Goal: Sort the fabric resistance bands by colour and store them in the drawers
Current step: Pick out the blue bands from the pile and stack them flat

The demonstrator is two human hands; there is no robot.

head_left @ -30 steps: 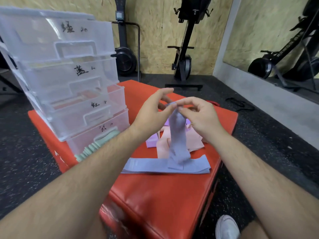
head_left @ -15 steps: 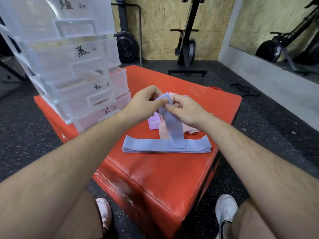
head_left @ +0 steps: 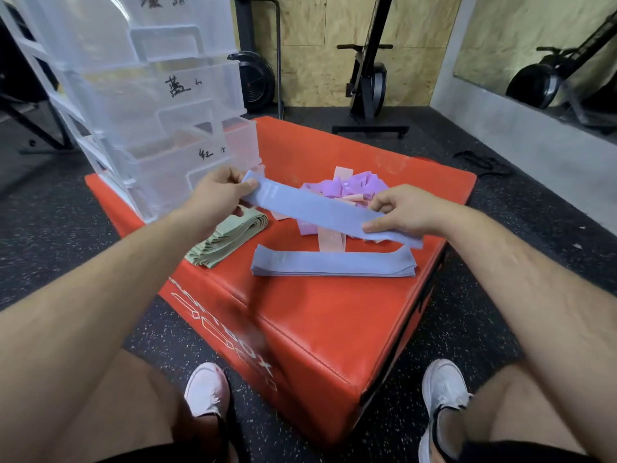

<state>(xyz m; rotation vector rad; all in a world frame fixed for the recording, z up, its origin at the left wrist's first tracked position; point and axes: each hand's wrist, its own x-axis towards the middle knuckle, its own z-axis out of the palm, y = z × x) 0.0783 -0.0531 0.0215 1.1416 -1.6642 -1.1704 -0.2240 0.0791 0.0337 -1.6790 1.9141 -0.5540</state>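
Blue band pinched at each end by L hand & R hand, just above blue stack on red box: hold taut, line edges up w/ stack, lower evenly.

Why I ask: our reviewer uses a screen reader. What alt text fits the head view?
Two hands hold a blue band above a red padded box, the left hand pinching one end and the right hand the other. On the box lie a blue stack, a green stack and a pink-and-purple pile, beside clear labelled drawers.
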